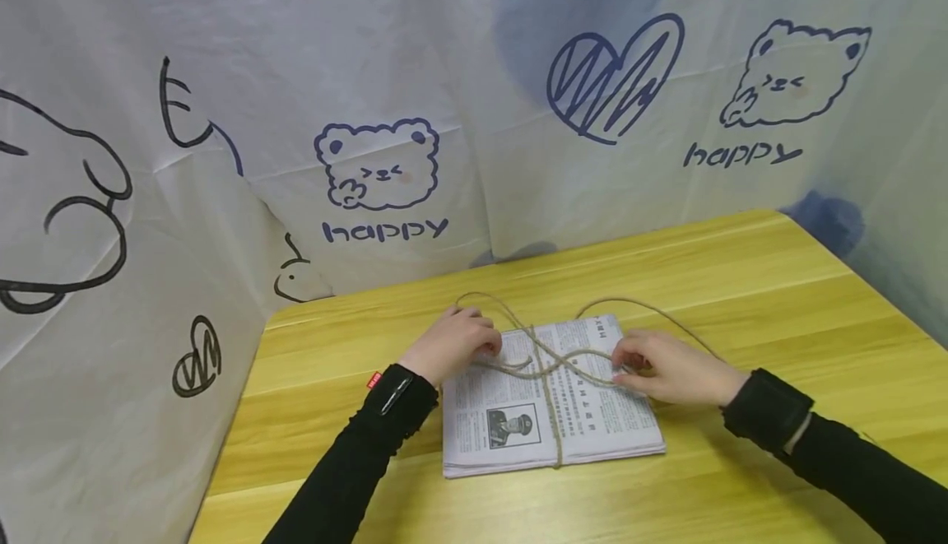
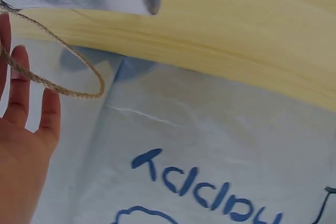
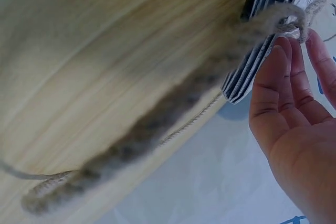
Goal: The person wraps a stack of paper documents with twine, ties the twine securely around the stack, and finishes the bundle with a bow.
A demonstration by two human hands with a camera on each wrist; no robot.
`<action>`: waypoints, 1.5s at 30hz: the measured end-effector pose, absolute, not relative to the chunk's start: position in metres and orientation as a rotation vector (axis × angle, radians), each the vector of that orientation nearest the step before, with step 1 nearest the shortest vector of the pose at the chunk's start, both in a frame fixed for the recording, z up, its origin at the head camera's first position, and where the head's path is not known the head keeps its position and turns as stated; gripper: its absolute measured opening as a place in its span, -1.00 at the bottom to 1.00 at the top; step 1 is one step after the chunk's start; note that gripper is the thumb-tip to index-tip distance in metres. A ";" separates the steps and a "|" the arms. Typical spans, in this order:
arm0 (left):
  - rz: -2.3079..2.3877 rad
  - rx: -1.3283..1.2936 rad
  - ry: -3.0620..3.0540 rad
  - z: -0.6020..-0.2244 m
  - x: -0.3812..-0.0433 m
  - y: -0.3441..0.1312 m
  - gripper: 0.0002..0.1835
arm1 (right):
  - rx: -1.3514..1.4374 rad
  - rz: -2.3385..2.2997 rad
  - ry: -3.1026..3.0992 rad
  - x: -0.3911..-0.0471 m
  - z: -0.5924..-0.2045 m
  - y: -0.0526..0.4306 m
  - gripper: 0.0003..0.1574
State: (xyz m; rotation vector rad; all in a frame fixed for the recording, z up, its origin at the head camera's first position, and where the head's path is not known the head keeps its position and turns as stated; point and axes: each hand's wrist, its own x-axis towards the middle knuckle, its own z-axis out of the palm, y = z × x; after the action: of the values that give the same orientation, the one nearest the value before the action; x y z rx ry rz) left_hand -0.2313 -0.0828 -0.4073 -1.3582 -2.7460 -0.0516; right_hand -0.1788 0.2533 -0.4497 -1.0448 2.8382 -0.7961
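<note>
A stack of folded newspapers lies on the table, with brown twine running across its middle from far edge to near edge. More strands cross and loop loosely over the top sheet. At the stack's left side, my left hand holds one strand; in the left wrist view the twine runs across its fingers and bows out in a loop. On the right, my right hand pinches twine between thumb and fingertips. The right wrist view has those fingertips right at the stack's layered edge, by a bend of twine.
The yellow wood-grain table extends round the stack. A long strand of twine trails over the table behind the right hand. White cloth with bear and heart drawings hangs behind and to the sides. A small red tag shows beside the left cuff.
</note>
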 end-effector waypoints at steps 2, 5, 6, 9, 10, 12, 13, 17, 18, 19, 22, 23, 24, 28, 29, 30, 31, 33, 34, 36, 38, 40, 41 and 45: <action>-0.018 -1.393 -2.723 -0.406 -0.232 -0.078 -0.93 | -1.029 -0.801 2.842 -0.179 -0.450 0.253 -0.84; 0.030 -1.422 -2.708 -0.406 -0.233 -0.072 -0.92 | -1.040 -0.786 2.894 -0.177 -0.448 0.249 -0.80; 0.037 -1.426 -2.704 -0.407 -0.233 -0.071 -0.91 | -1.061 -0.776 2.919 -0.176 -0.446 0.247 -0.77; 0.019 -1.417 -2.715 -0.408 -0.234 -0.071 -0.91 | -1.149 -0.768 2.976 -0.175 -0.440 0.233 -0.74; 0.010 -1.411 -2.715 -0.409 -0.235 -0.072 -0.91 | -1.175 -0.765 2.986 -0.175 -0.438 0.227 -0.77; -0.010 -1.399 -2.718 -0.410 -0.235 -0.075 -0.91 | -1.205 -0.776 2.973 -0.175 -0.435 0.214 -0.85; -0.019 -1.391 -2.721 -0.410 -0.235 -0.077 -0.91 | -1.200 -0.785 2.957 -0.174 -0.435 0.206 -0.88; -0.044 -1.355 -2.738 -0.415 -0.235 -0.084 -0.93 | -1.075 -0.764 2.897 -0.165 -0.438 0.180 -0.69; -0.061 -1.347 -2.745 -0.416 -0.235 -0.086 -0.93 | -1.029 -0.755 2.885 -0.162 -0.440 0.174 -0.64; -0.074 -1.338 -2.750 -0.417 -0.235 -0.088 -0.93 | -0.980 -0.750 2.872 -0.158 -0.442 0.169 -0.61; -0.134 -1.325 -2.764 -0.420 -0.233 -0.091 -0.91 | -0.883 -0.758 2.872 -0.151 -0.448 0.157 -0.61; -0.155 -1.324 -2.765 -0.421 -0.232 -0.092 -0.91 | -0.861 -0.775 2.876 -0.149 -0.449 0.154 -0.64; -0.175 -1.324 -2.764 -0.421 -0.232 -0.093 -0.91 | -0.840 -0.793 2.875 -0.148 -0.451 0.153 -0.66; -0.218 -1.319 -2.763 -0.424 -0.232 -0.095 -0.91 | -0.738 -0.847 2.860 -0.146 -0.454 0.149 -0.72; -0.225 -1.316 -2.763 -0.424 -0.231 -0.096 -0.91 | -0.707 -0.855 2.850 -0.146 -0.455 0.148 -0.71; -0.232 -1.313 -2.766 -0.425 -0.231 -0.097 -0.91 | -0.678 -0.858 2.841 -0.146 -0.455 0.148 -0.71; -0.238 -1.310 -2.769 -0.425 -0.231 -0.097 -0.91 | -0.652 -0.862 2.834 -0.146 -0.455 0.147 -0.71; -0.250 -1.306 -2.773 -0.426 -0.231 -0.098 -0.90 | -0.616 -0.879 2.823 -0.147 -0.456 0.146 -0.72; -0.255 -1.303 -2.777 -0.426 -0.231 -0.099 -0.90 | -0.608 -0.888 2.822 -0.148 -0.457 0.146 -0.74; -0.268 -1.305 -2.778 -0.427 -0.231 -0.100 -0.91 | -0.614 -0.902 2.821 -0.149 -0.458 0.145 -0.79; -0.281 -1.310 -2.777 -0.429 -0.232 -0.100 -0.91 | -0.619 -0.927 2.807 -0.149 -0.460 0.145 -0.82; -0.301 -1.313 -2.778 -0.430 -0.233 -0.100 -0.91 | -0.623 -0.965 2.781 -0.149 -0.461 0.146 -0.84; -0.310 -1.317 -2.775 -0.431 -0.233 -0.100 -0.91 | -0.624 -0.996 2.762 -0.149 -0.461 0.146 -0.85; -0.352 -1.318 -2.770 -0.434 -0.235 -0.100 -0.92 | -0.668 -1.140 2.675 -0.148 -0.461 0.149 -0.87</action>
State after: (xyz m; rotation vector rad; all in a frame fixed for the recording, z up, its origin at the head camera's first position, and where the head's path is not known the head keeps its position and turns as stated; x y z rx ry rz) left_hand -0.2349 -0.0998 -0.4335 -1.3180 -2.7697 -0.3524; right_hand -0.1485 0.1485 -0.4611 -0.6685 2.6745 -1.1401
